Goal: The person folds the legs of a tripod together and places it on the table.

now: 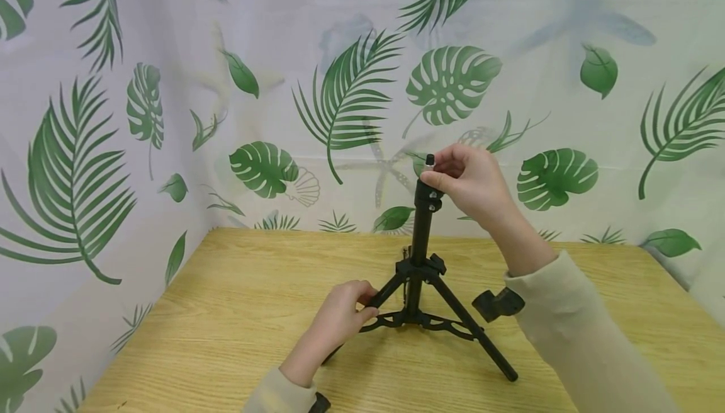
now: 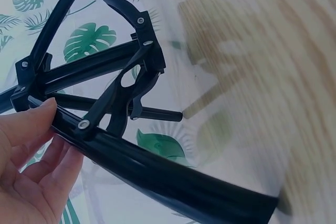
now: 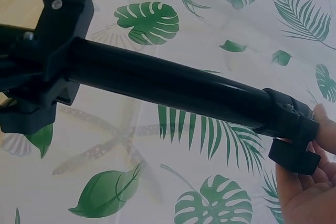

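A black tripod stand (image 1: 420, 230) stands on the table with its legs spread and its centre column upright. My left hand (image 1: 338, 313) pinches one leg between thumb and fingers; in the left wrist view that leg (image 2: 157, 169) runs down to the tabletop, and the thumb lies just above the brace joint. At the top of the column, my right hand (image 1: 472, 180) grips the end just below the black-tipped stud (image 1: 430, 160). In the right wrist view, the clamp knob (image 3: 295, 156) sits close to those fingers, and the hand (image 3: 310, 182) is partly cut off by the frame edge.
The wooden table (image 1: 255, 274) ends at a white leaf-print cloth (image 1: 272, 111) hanging behind and at the left. A black wrist mount (image 1: 498, 305) sticks out from the right sleeve near the tripod's right leg.
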`<state>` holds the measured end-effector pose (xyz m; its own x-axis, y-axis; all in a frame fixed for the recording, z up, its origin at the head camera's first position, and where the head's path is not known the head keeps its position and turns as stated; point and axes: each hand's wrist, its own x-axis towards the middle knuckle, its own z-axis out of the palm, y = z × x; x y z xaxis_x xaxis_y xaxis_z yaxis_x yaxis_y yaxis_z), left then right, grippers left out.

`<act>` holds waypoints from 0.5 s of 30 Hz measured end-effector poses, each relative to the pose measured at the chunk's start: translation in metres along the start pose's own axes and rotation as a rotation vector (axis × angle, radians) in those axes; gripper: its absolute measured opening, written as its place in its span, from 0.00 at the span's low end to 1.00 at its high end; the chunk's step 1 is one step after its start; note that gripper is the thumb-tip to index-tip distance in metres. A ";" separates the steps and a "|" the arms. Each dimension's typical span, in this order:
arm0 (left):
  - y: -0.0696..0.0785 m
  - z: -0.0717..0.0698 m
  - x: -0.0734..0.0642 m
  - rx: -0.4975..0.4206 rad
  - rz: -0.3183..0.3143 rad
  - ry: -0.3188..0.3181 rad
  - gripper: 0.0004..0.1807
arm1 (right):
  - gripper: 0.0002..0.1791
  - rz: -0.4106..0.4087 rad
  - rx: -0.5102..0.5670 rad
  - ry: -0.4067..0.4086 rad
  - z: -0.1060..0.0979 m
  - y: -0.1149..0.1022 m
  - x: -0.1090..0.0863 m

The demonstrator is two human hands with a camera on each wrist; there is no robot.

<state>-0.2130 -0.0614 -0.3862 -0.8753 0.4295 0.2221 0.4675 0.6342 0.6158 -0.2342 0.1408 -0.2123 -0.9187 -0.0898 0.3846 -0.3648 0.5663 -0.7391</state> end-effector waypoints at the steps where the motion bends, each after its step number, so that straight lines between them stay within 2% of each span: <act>1: 0.000 0.000 0.000 -0.001 0.002 0.002 0.07 | 0.14 0.001 0.003 0.001 0.000 0.000 0.000; 15: -0.001 0.003 -0.001 -0.001 0.007 0.012 0.08 | 0.13 -0.021 0.001 0.017 0.003 0.004 -0.004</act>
<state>-0.2125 -0.0607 -0.3890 -0.8733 0.4264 0.2357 0.4737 0.6303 0.6150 -0.2326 0.1412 -0.2181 -0.9082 -0.0871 0.4094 -0.3838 0.5634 -0.7316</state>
